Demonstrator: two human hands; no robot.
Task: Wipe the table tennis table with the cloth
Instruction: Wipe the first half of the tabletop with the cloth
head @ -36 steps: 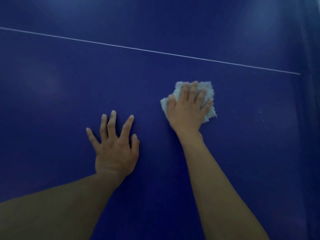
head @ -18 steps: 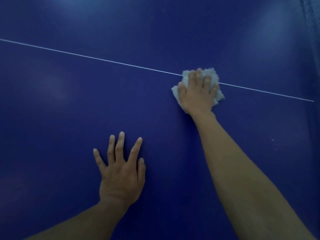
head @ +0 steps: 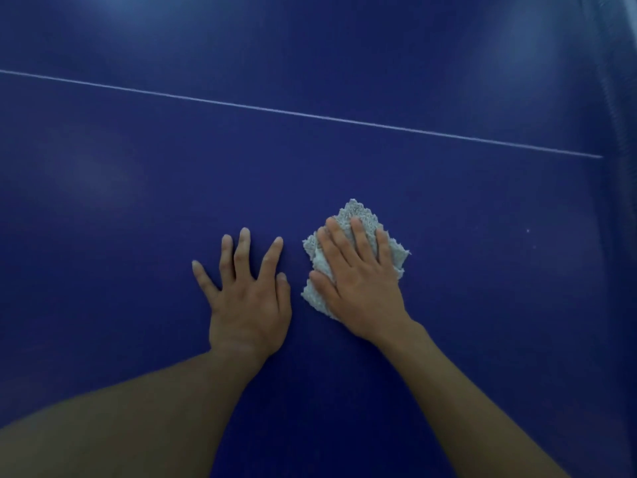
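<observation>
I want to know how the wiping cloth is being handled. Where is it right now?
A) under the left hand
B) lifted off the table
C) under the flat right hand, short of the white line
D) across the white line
C: the right hand presses with straight fingers on the cloth, on the near side of the white line; the left hand rests on the bare table.

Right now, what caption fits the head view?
Right hand presses a cloth on the blue table; left hand rests alongside.
</observation>
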